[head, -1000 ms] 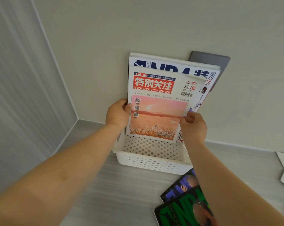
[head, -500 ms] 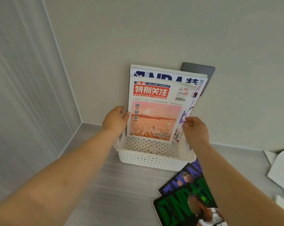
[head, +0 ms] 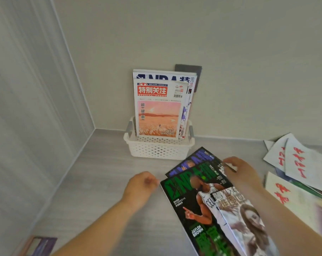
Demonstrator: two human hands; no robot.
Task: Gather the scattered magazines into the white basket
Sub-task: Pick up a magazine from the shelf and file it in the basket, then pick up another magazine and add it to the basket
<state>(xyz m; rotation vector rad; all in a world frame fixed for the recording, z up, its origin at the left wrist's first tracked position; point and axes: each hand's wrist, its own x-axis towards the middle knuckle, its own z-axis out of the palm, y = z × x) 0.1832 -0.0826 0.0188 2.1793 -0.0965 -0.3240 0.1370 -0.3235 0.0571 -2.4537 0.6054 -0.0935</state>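
Note:
The white perforated basket point(head: 157, 150) stands against the back wall. Two magazines stand upright in it: a pink-cover one point(head: 158, 111) in front and a white NBA one point(head: 164, 77) behind. On the floor in front lies a green NBA magazine point(head: 186, 200), on top of a blue one point(head: 195, 159). A pale magazine with a woman on its cover point(head: 245, 218) overlaps the green one. My left hand point(head: 140, 185) is curled and holds nothing, just beside the green magazine's top left corner. My right hand point(head: 239, 172) pinches its top right corner.
Several white magazines with red characters point(head: 295, 163) lie scattered at the right. A grey plate point(head: 188, 68) is on the wall behind the basket. The left wall meets the grey floor in a corner. A purple-edged item point(head: 40, 245) lies at the bottom left.
Both hands have let go of the pink-cover magazine, which stands in the basket. They have dropped to the green magazine on the floor. The view has pulled back and down.

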